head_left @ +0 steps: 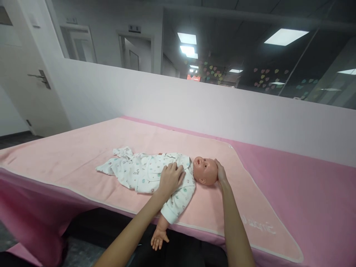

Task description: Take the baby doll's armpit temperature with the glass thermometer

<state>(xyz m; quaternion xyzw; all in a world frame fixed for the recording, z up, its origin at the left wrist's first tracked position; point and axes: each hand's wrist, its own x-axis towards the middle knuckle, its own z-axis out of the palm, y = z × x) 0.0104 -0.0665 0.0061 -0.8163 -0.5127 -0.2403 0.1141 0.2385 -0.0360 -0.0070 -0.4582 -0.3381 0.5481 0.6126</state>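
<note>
A baby doll (205, 170) in a white printed sleepsuit (139, 170) lies on its back on a light pink blanket (69, 155), head to the right. My left hand (170, 177) rests flat on the doll's chest, fingers spread. My right hand (221, 173) cups the top of the doll's head, its fingers mostly hidden behind the head. One doll arm (160, 233) hangs over the near edge of the table.
The blanket lies on a darker pink cover (306, 193) over a wide table. A low white partition wall (194, 107) runs behind it, with glass above. A white door (25, 74) stands at the left.
</note>
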